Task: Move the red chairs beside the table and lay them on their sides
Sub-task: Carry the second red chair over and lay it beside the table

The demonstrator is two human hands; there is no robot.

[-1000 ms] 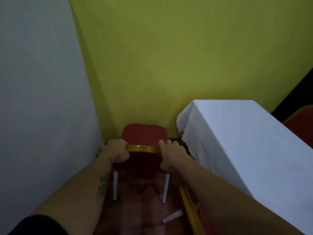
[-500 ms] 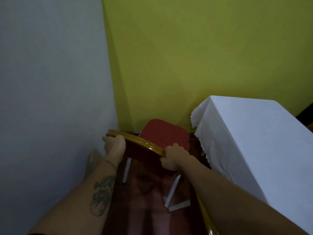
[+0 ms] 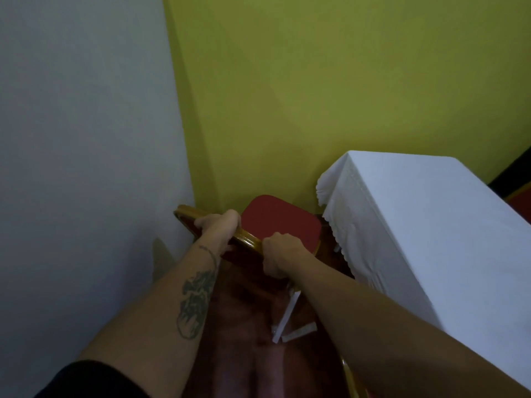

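Head view: red chair (image 3: 280, 222) stands tilted in the corner, between the grey wall (image 3: 80, 139) and the white-clothed table (image 3: 425, 225). Frame judged rigid and moderately heavy; the gold back rail (image 3: 247, 241) offers the firmest hold. Left hand (image 3: 219, 225) and right hand (image 3: 280, 254) are both clamped on that rail, set apart.

The red-cushioned chair with a gold metal frame (image 3: 280, 225) stands in the wall corner, just left of the white-clothed rectangular table (image 3: 431, 225). Both hands grip its backrest on the chair's near side: left hand (image 3: 219, 225) toward the corner, right hand (image 3: 283, 254) toward the table.
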